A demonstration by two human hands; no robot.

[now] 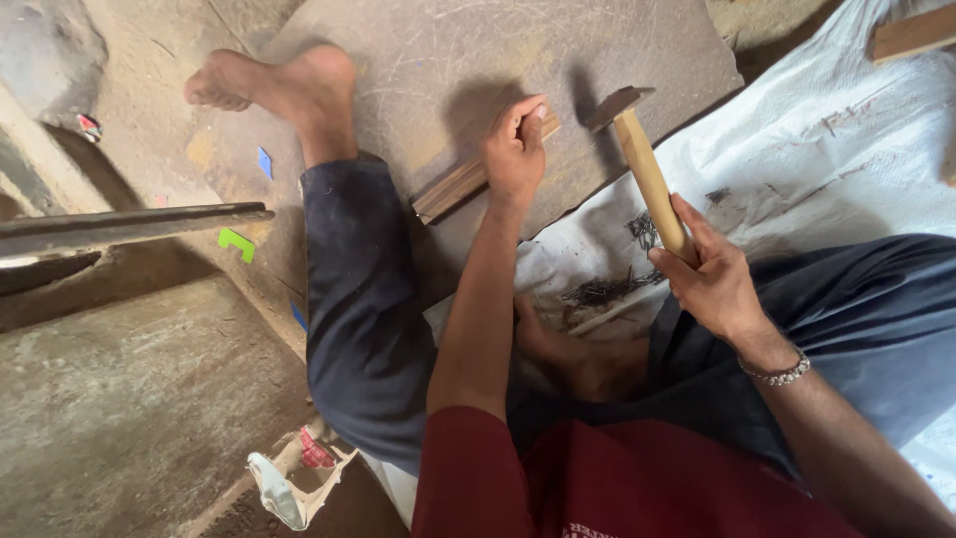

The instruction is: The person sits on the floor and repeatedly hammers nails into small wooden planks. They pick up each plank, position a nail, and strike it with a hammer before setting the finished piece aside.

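I sit on the floor with one leg stretched out. My left hand (515, 151) presses on a short wooden strip (453, 189) that lies on a flat grey stone slab (558, 60). My right hand (709, 274) grips the wooden handle of a hammer (642, 164), whose metal head is raised just right of the left hand's fingers. A heap of small dark nails (602, 291) lies on the white sheet (827, 139) between my hands, near my folded foot.
My bare foot (289, 85) rests on the slab's left edge. A long dark metal bar (129, 224) lies at the left. Small green and blue scraps (237, 242) dot the dusty floor. Another wooden piece (911, 35) lies top right.
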